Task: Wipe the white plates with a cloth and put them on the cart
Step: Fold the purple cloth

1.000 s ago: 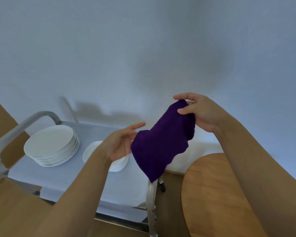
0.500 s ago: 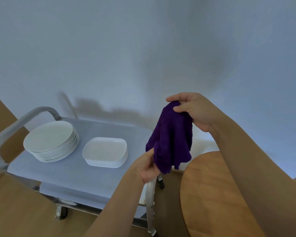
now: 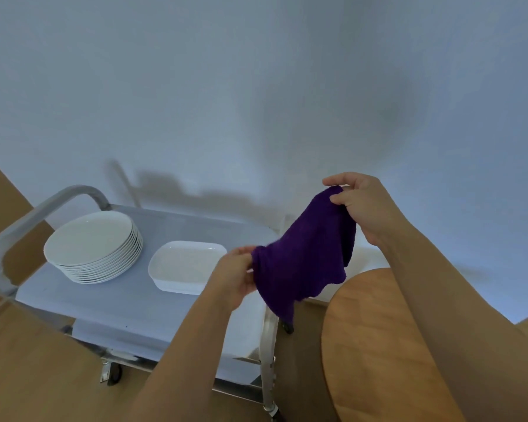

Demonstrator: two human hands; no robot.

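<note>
- Both hands are up in front of the cart [image 3: 73, 303] now, and the purple cloth [image 3: 305, 257] is stretched between them in the air.
- The right hand [image 3: 363, 205] pinches the cloth's top edge between thumb and fingers, up high and out to the right.
- The left hand [image 3: 235, 275] grips the cloth's lower left edge. Half a second ago it was bunched under the hanging cloth; now it has pulled out to the left and the cloth has opened wider.
- 1 second back that left hand was open beside the cloth, so this looks like a re-grip to spread or fold it for wiping.
- On the cart's top shelf sits the stack of round white plates [image 3: 92, 248], at the handle end, untouched by either hand.
- Just beside the stack, toward the person, lies 1 white rectangular dish [image 3: 183, 266], also on the shelf and partly behind the left hand.
- The round wooden table [image 3: 378, 345] is at the lower right, under the right forearm; no plate shows on the part I can see.
- My read: no wiping is going on at this moment. The cloth is being readied, and a plate must be picked up next.
</note>
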